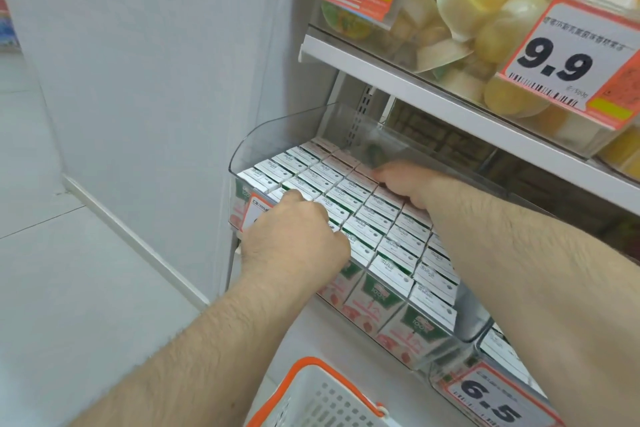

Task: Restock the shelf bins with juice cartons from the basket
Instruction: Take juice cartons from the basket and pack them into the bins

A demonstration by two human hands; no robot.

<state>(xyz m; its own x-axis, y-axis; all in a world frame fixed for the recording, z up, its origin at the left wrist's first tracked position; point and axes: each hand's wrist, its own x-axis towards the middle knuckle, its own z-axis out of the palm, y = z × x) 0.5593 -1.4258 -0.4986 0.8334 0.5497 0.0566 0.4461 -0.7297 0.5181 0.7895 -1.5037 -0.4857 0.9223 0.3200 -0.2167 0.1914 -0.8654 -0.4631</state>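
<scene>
Shelf bin (277,135): clear plastic, curved left wall, set on the lower shelf at mid scene; packed with juice cartons (374,218) standing upright in tight rows, white tops showing, green and red fronts visible through the near wall.

Left hand (294,236): at the near-left corner of the bin, knuckles up, fingers curled down over the carton tops; fingertips hidden, so whether one carton is pinched or only pressed cannot be told.

Right hand (405,184): farther in, toward the far-right part of the bin, palm down on the carton tops, fingers fairly straight and pointing left; resting on or pushing the cartons, nothing visibly gripped.

Forearms: both bare, left coming up from the near bottom edge, right crossing in from the right.

Basket (322,399): white perforated plastic with an orange rim and handle, at the near bottom edge, below the bin; contents out of view.

Price tag 6.5 (495,402): orange-framed, on a second clear bin at near right, with more cartons behind it.

Small label (256,215): on the near-left front of the bin, partly hidden by the left hand.

Upper shelf (415,87): white edge running from upper middle to right, carrying a clear bin of pale yellow-green jelly cups (485,10).

Price tags 9.9 (568,55): two, orange-framed, hung on the front of the upper bin.

Wall (156,62): plain pale panel on the left, meeting the light floor (52,253).
</scene>
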